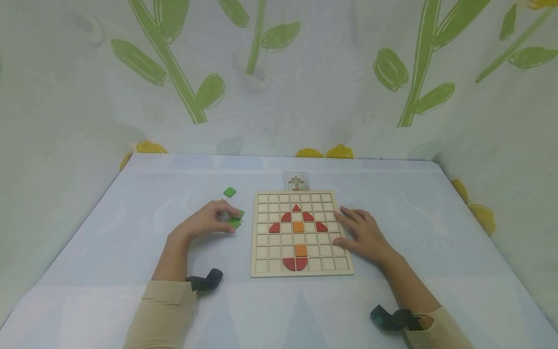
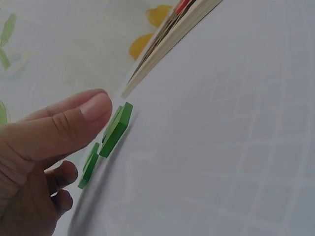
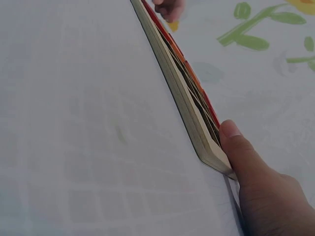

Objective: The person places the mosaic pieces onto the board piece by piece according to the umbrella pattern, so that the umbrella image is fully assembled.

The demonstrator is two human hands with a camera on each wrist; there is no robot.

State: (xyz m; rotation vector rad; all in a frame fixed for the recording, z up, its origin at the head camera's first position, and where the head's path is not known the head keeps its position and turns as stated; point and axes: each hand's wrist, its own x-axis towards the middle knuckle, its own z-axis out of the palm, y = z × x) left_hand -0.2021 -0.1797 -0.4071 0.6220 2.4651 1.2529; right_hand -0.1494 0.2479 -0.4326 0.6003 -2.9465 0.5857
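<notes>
My left hand (image 1: 207, 219) is over the left part of the table, its thumb and index finger spread at two green square tiles (image 1: 235, 224). In the left wrist view, the thumb is right beside a green tile (image 2: 117, 132). Another green tile (image 1: 229, 192) lies farther back. To the right is a wooden grid board (image 1: 258, 245) with red pieces (image 1: 288, 264) and orange squares (image 1: 301, 250) in its cells. My right hand (image 1: 362, 232) rests at the board's right edge, fingers extended; its thumb (image 3: 236, 135) is at the board's edge in the right wrist view.
Behind the board lies a small pattern card (image 1: 296, 180) with a printed grid figure, partly covered by the board's far edge. The pale table (image 1: 174, 194) ends at a wall (image 1: 331, 111) covered with a leaf print. Black cameras (image 1: 205, 279) sit on both wrists.
</notes>
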